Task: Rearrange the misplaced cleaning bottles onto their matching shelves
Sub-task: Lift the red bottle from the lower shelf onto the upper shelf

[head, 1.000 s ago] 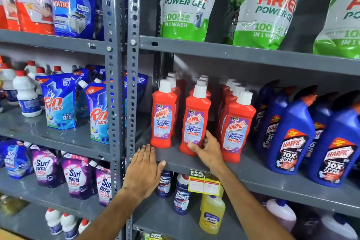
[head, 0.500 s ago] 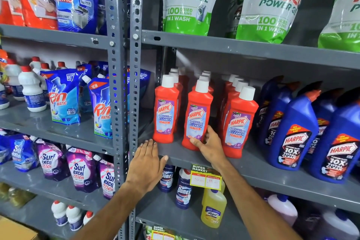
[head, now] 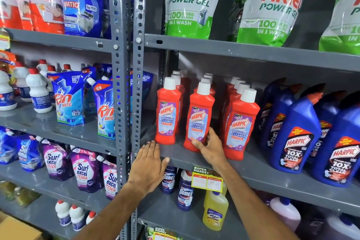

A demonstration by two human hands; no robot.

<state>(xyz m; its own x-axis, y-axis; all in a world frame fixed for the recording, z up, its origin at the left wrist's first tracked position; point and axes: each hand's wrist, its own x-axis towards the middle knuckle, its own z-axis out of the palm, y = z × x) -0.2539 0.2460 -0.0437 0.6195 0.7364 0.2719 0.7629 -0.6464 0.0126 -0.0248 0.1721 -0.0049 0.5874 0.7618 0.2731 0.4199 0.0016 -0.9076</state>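
Three rows of red Harpic bathroom cleaner bottles with white caps stand on the grey middle shelf point(head: 263, 169). My right hand point(head: 211, 147) wraps around the base of the front middle red bottle point(head: 199, 119), which stands upright on the shelf. The front left red bottle point(head: 168, 113) and the front right red bottle point(head: 240, 126) flank it. My left hand point(head: 149, 166) lies flat, fingers spread, on the shelf's front edge just below the left bottle, holding nothing.
Blue Harpic toilet cleaner bottles point(head: 296, 136) stand to the right on the same shelf. Domex bottles point(head: 185, 191) and a yellow bottle point(head: 215, 210) sit on the shelf below. Ariel pouches point(head: 191, 0) fill the shelf above. Grey uprights point(head: 127, 84) separate Rin pouches point(head: 69, 99) at left.
The view has drifted a little; both hands stay in nearly the same place, the right hand still around the middle red bottle's base.
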